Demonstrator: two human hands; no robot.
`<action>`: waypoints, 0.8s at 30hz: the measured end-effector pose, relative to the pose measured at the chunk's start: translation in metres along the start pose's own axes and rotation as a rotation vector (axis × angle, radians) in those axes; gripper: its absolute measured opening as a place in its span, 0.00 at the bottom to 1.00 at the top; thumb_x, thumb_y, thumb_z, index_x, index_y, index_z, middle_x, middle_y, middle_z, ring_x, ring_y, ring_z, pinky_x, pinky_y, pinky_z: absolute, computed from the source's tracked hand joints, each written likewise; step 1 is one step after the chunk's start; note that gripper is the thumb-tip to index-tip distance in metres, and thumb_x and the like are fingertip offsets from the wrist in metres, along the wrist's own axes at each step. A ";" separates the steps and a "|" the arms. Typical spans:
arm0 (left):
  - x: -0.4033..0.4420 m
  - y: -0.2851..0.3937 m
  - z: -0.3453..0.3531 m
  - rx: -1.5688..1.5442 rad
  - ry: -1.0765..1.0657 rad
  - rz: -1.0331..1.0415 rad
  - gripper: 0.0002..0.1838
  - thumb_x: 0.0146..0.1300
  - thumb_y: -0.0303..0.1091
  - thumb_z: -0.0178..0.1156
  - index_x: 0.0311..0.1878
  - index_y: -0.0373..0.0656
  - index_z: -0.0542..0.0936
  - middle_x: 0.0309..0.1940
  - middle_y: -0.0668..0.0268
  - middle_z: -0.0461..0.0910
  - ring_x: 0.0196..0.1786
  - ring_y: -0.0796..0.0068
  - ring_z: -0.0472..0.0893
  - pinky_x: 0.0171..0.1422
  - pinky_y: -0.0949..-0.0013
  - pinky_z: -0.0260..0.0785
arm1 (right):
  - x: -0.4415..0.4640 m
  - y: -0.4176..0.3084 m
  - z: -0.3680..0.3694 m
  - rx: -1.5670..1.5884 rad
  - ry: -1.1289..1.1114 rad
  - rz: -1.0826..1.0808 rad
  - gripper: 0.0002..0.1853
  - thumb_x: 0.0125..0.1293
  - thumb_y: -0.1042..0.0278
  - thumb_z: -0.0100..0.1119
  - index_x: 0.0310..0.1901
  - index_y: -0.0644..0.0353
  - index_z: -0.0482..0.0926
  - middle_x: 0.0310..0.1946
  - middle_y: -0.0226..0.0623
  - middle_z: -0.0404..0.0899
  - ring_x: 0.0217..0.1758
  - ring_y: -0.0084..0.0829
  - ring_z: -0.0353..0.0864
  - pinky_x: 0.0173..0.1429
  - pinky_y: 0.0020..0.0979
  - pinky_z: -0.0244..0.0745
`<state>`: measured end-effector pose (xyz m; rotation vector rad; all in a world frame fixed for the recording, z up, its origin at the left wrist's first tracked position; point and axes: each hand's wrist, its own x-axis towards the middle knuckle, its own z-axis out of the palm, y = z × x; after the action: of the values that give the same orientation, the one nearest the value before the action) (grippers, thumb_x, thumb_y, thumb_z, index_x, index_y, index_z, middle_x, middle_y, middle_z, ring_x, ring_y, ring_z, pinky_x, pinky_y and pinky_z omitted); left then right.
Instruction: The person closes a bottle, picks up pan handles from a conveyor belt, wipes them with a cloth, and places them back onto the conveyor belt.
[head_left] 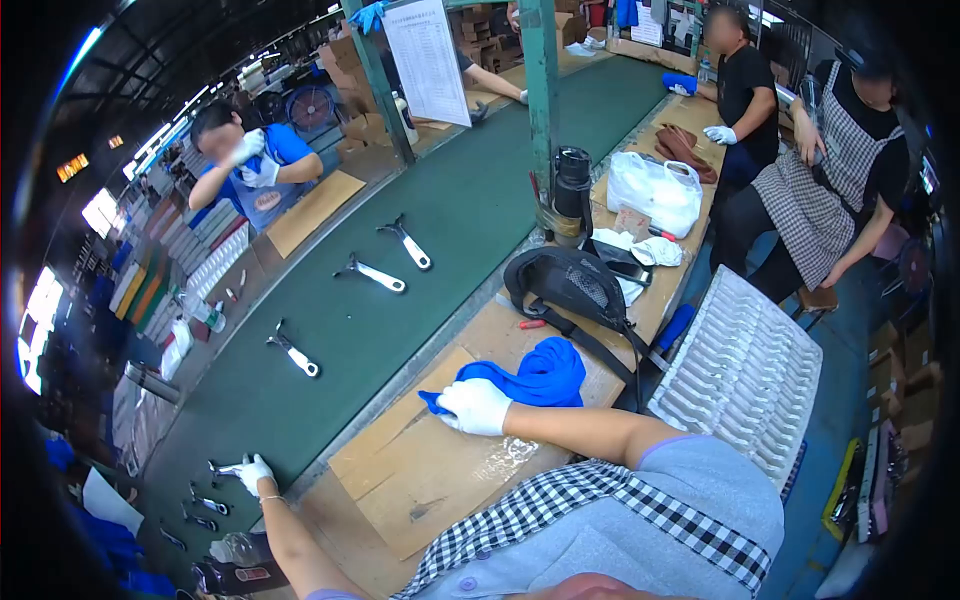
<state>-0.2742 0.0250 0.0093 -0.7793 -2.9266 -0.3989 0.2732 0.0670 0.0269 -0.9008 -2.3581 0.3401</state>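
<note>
My left hand (256,476), in a white glove, is closed on the handle of an adjustable wrench (224,468) at the near end of the green belt. Just below it lie several more wrenches (200,521) in a row. My right hand (475,407), also gloved, grips one end of a blue cloth (545,375); the rest of the cloth is bunched on the wooden board (400,480). Farther up the belt, three wrenches with pale handles lie apart: one wrench (293,350), a second wrench (371,274) and a third wrench (406,244).
The green belt (460,220) runs diagonally away past a green post (541,100). A black cap (570,285), a black flask (572,185) and a white plastic bag (655,190) stand along my side. A ridged white tray (740,360) leans at right. Co-workers (262,185) are around the belt.
</note>
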 end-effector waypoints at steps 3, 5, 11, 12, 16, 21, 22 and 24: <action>0.017 -0.006 0.002 -0.013 0.067 0.032 0.19 0.65 0.37 0.57 0.58 0.43 0.81 0.61 0.46 0.75 0.55 0.49 0.80 0.60 0.56 0.74 | 0.000 0.001 0.000 -0.021 0.000 -0.015 0.07 0.63 0.63 0.58 0.36 0.56 0.78 0.25 0.40 0.79 0.30 0.42 0.82 0.33 0.46 0.75; 0.018 -0.011 0.000 -0.054 0.010 -0.083 0.18 0.62 0.33 0.57 0.55 0.41 0.81 0.59 0.48 0.76 0.54 0.49 0.81 0.59 0.56 0.74 | -0.001 0.001 0.002 -0.015 0.039 -0.031 0.07 0.62 0.63 0.59 0.38 0.56 0.78 0.25 0.40 0.79 0.30 0.42 0.82 0.33 0.45 0.75; -0.014 -0.018 0.007 -0.601 0.211 0.087 0.33 0.48 0.24 0.59 0.62 0.28 0.73 0.42 0.51 0.81 0.48 0.56 0.82 0.55 0.60 0.74 | -0.002 -0.001 0.002 -0.017 0.022 -0.037 0.08 0.61 0.64 0.60 0.39 0.56 0.78 0.26 0.39 0.78 0.31 0.41 0.81 0.34 0.43 0.76; -0.015 -0.030 0.015 -0.874 0.097 0.161 0.37 0.49 0.22 0.58 0.68 0.25 0.67 0.38 0.59 0.81 0.41 0.67 0.81 0.48 0.67 0.74 | -0.001 0.000 0.003 -0.019 0.030 -0.037 0.08 0.61 0.64 0.60 0.38 0.56 0.78 0.27 0.38 0.78 0.31 0.41 0.81 0.34 0.43 0.76; -0.107 -0.016 -0.024 -1.210 -0.244 0.002 0.42 0.50 0.18 0.54 0.74 0.31 0.58 0.37 0.68 0.76 0.29 0.87 0.71 0.29 0.83 0.61 | 0.001 0.000 0.003 -0.013 0.025 -0.011 0.06 0.61 0.64 0.61 0.34 0.56 0.78 0.27 0.39 0.78 0.32 0.41 0.81 0.35 0.43 0.76; -0.263 0.039 -0.054 -1.346 -0.402 0.249 0.37 0.51 0.10 0.49 0.70 0.32 0.66 0.66 0.59 0.72 0.63 0.72 0.75 0.64 0.73 0.67 | 0.007 0.001 -0.001 0.024 -0.101 0.047 0.09 0.64 0.61 0.58 0.37 0.58 0.79 0.29 0.42 0.79 0.33 0.43 0.82 0.37 0.43 0.77; -0.282 0.033 -0.037 -1.429 -0.441 0.318 0.37 0.54 0.11 0.52 0.72 0.31 0.61 0.68 0.56 0.68 0.65 0.69 0.73 0.66 0.71 0.66 | 0.010 0.002 -0.007 -0.009 -0.117 0.017 0.10 0.65 0.61 0.56 0.40 0.57 0.79 0.29 0.43 0.79 0.32 0.45 0.82 0.37 0.44 0.77; -0.338 0.055 -0.064 -1.202 -0.524 0.168 0.40 0.58 0.14 0.53 0.76 0.34 0.53 0.69 0.53 0.65 0.68 0.67 0.70 0.66 0.70 0.67 | 0.020 0.002 -0.025 -0.113 -0.167 -0.090 0.12 0.68 0.59 0.53 0.45 0.56 0.79 0.29 0.45 0.79 0.31 0.46 0.82 0.37 0.46 0.77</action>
<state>0.0476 -0.1076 0.0330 -1.3410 -2.7224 -2.3125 0.2769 0.0829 0.0548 -0.8430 -2.5849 0.2560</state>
